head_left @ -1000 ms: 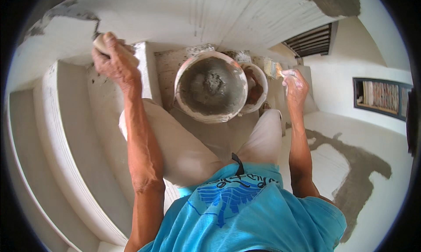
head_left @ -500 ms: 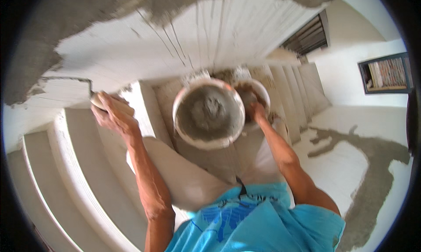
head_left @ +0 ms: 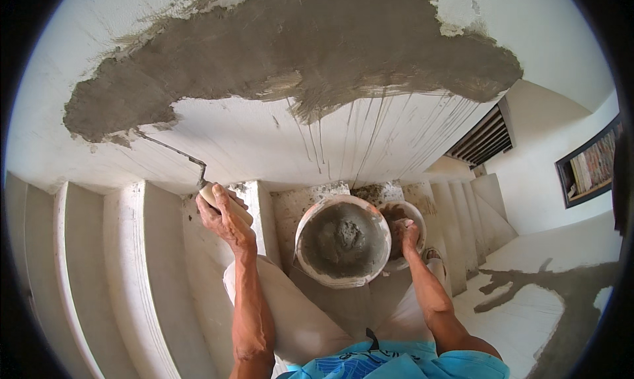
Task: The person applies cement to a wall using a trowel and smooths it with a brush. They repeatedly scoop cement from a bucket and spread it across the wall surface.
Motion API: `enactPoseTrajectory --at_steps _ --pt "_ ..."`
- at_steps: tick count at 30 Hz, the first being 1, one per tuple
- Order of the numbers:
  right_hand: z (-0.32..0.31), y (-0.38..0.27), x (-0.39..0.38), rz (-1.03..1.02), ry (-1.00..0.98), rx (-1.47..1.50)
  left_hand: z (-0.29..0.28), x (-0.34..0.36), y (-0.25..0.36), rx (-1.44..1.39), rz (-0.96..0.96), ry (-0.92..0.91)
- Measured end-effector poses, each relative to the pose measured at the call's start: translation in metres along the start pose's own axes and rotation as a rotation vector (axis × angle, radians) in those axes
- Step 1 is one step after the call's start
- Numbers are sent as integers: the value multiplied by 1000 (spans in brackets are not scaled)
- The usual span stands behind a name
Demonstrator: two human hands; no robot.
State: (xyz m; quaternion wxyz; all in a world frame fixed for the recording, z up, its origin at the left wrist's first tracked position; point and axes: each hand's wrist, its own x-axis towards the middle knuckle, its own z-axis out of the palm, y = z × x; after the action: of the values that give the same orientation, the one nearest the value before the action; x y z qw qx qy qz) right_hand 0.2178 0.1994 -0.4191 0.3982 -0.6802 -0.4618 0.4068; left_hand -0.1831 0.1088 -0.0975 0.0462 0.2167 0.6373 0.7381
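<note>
My left hand (head_left: 228,219) is closed round the pale handle of a trowel (head_left: 210,194). The thin grey blade is seen edge-on and points up and left, its far end near the lower edge of the wet mortar patch (head_left: 297,49) on the wall. Between my knees stands a large white bucket (head_left: 310,273) holding grey mortar (head_left: 347,247). A smaller white bucket (head_left: 422,224), brownish inside, is just right of it. Over its opening my right hand (head_left: 405,235) has its fingers curled in; what they hold, if anything, is hidden.
Pale stairs (head_left: 125,247) run down the left side, with more steps (head_left: 462,214) at the right. A white wall (head_left: 238,135) streaked with grey drips rises ahead. Farther right are a slatted opening (head_left: 482,138), a framed window (head_left: 588,164) and a grey smear (head_left: 574,300).
The view has tilted up, bringing more of the mortar patch into sight. The trowel's blade now shows. My right hand's fingers have curled over the small bucket.
</note>
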Motion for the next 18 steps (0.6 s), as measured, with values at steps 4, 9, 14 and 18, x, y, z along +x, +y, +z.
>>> enactPoseTrajectory --at_steps 4,9,14,18 --pt "-16 26 40 67 -10 -159 19 -2 -1 98 41 -29" --pt "-24 -37 10 -38 39 -231 -11 4 -7 97 133 -27" --pt "-50 -5 -5 55 126 -568 -1 2 -8 58 75 -19" --pt "-17 19 -13 589 36 -18 -8 2 -1 185 107 -39"
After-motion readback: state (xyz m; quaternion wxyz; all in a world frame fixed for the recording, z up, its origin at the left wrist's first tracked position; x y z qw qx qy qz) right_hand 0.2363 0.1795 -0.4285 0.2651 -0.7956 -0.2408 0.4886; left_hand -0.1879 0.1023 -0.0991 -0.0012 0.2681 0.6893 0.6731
